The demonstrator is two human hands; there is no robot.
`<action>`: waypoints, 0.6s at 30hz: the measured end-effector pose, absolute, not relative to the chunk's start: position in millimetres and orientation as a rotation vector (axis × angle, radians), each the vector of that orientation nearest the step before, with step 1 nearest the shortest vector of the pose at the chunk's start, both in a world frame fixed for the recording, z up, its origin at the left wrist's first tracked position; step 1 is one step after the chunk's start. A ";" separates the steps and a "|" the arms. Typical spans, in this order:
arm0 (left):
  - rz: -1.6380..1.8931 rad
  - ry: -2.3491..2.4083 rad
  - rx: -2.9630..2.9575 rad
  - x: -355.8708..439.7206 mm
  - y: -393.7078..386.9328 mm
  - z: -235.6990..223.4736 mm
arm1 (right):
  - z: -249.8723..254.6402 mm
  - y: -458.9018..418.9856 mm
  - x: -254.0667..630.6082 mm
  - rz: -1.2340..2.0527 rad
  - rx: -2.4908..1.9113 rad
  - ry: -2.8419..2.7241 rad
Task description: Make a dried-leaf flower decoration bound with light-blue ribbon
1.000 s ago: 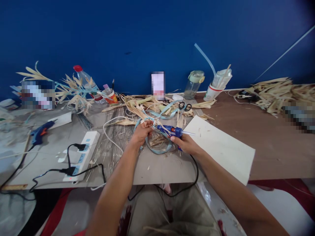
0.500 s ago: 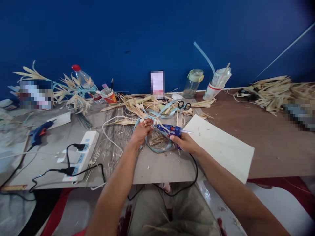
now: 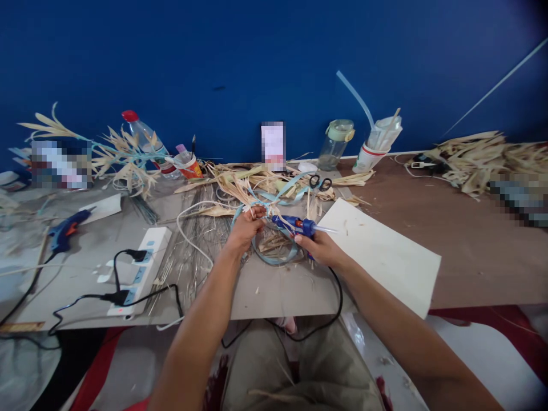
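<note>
My right hand (image 3: 320, 246) is wrapped round a blue hot glue gun (image 3: 295, 225), whose nozzle points left. A clear glue stick (image 3: 325, 229) sticks out of its back end. At the nozzle, my left hand (image 3: 247, 227) is closed in a pinch on pale dried corn husk strips with light blue ribbon among them; the fingertips partly hide what they hold. Beyond the hands lies a pile of corn husk (image 3: 233, 181). A loop of light blue ribbon (image 3: 280, 262) rests on the table below the glue gun.
Black-handled scissors (image 3: 320, 182) lie behind a white board (image 3: 381, 254). On the left are a power strip (image 3: 148, 268), thin wires (image 3: 175, 257) and a second glue gun (image 3: 66, 231). A bottle (image 3: 148, 142), paper cups (image 3: 369, 158), a jar (image 3: 335, 145) and a phone (image 3: 273, 145) stand along the blue wall.
The camera view has shifted very slightly. Both hands keep nearly the same pose, with the glue gun still beside the left fingertips.
</note>
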State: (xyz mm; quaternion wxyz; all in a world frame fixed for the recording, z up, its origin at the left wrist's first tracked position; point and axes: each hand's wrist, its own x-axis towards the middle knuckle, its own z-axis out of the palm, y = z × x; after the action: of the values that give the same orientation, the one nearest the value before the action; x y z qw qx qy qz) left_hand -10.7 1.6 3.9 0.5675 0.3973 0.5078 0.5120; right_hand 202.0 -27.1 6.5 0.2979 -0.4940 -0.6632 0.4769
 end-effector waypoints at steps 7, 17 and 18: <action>1.217 1.202 0.927 -10.1 1.3 6.2 | 4.2 -28.4 205.5 1.238 -1.253 -1.801; 1.209 1.208 0.955 -9.9 1.4 4.3 | 7.7 -28.6 202.0 1.216 -1.276 -1.826; 1.204 1.211 0.958 -9.6 1.3 4.4 | 7.3 -28.2 201.7 1.211 -1.283 -1.829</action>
State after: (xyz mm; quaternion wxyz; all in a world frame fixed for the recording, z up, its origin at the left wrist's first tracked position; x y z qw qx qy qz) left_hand -9.6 1.3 4.4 0.5577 0.4059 0.5135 0.5104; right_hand 201.7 -28.2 7.3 0.2955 -0.4822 -0.6876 0.4554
